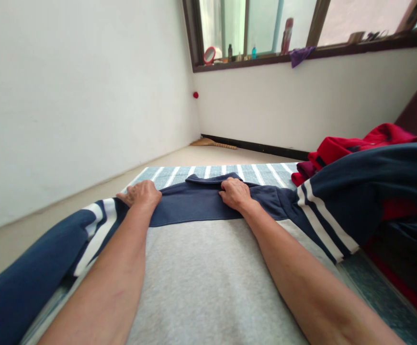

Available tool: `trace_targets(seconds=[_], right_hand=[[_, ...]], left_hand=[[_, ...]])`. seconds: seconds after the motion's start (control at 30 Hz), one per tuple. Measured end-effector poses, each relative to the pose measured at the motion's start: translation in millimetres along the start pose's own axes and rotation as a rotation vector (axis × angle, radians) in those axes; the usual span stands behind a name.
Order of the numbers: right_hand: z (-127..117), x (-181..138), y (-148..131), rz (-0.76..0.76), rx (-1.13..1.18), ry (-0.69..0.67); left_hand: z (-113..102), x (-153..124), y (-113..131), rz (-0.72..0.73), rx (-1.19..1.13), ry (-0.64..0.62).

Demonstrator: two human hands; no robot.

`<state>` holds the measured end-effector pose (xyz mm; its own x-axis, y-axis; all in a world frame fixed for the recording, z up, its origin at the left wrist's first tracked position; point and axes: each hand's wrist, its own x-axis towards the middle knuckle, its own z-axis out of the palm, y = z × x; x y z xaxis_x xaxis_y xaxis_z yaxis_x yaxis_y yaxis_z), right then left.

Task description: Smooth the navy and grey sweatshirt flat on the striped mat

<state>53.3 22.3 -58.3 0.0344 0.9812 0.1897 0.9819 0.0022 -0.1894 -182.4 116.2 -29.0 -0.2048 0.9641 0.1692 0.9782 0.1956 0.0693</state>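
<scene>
A long-sleeved sweatshirt (208, 268) lies spread out before me, grey in the body and navy at the yoke, collar and sleeves, with two white stripes on each sleeve. My left hand (142, 192) is closed on its navy shoulder at the left, fingers curled over the far edge. Beside the collar (211, 179), my right hand (235, 192) pinches the navy cloth. Both forearms reach across the grey part. The left sleeve (39, 254) hangs toward the lower left; the right sleeve (366, 187) rests over the clothes at the right.
Under the sweatshirt is a blue-green sheet with white stripes (208, 171). Red and dark clothes (366, 141) are piled at the right. A white wall (86, 96) stands at the left. Along the window sill (258, 61) are a red-rimmed mirror (209, 55), bottles and a purple cloth (300, 56).
</scene>
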Motion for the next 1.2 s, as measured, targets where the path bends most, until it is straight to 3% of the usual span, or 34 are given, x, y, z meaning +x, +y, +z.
trace_targets(seconds=[0.43,0.6,0.7,0.8,0.87,0.97,1.03,1.2], right_hand=[[3,0,-2,0.001,0.000,0.010],[3,-1,-3,0.002,0.022,0.016],[3,-1,-3,0.006,0.036,0.021],[4,0,-4,0.011,0.050,0.028],[5,0,-4,0.011,0.062,0.034],[7,2,-3,0.019,0.096,0.043],[7,4,1,0.032,0.137,0.048],[-6,13,19,0.081,0.299,0.082]], left_hand=[[8,-9,-6,-0.023,0.006,0.008],[3,0,-22,0.085,0.010,-0.063],[-5,-3,-27,0.158,0.057,-0.022],[-14,-22,-9,0.223,0.091,0.104],[-19,-44,16,0.354,0.066,0.150],[-21,-87,59,0.656,-0.006,0.039],[-18,-113,81,0.774,-0.045,-0.028],[-2,-145,106,0.750,-0.125,-0.011]])
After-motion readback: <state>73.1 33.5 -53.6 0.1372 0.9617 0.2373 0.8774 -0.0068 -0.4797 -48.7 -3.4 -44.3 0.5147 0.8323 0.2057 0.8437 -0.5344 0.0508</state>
